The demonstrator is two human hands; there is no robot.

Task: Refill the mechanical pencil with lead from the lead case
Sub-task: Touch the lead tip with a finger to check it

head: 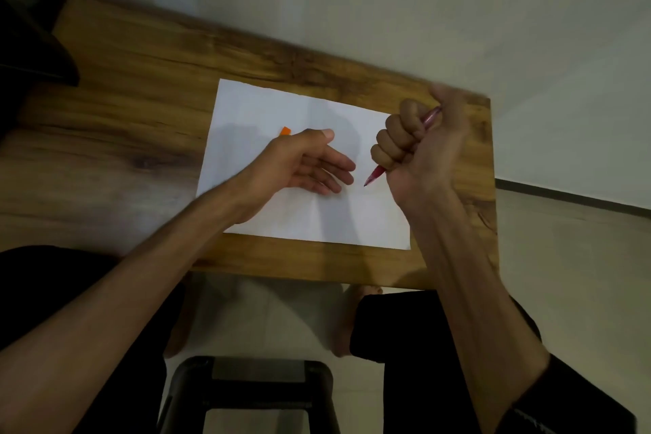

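The right hand point(415, 148) clenches the pencil point(375, 175), tip down-left, while the slack, empty left hand point(310, 162) lies nearer the orange case point(284, 131).

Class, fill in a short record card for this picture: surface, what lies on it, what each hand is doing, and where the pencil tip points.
surface: wooden table
on it: white paper
right hand: fist shut around red mechanical pencil
pencil tip: down towards the paper
left hand: open, over the paper
orange object: on the paper, mostly hidden behind left hand
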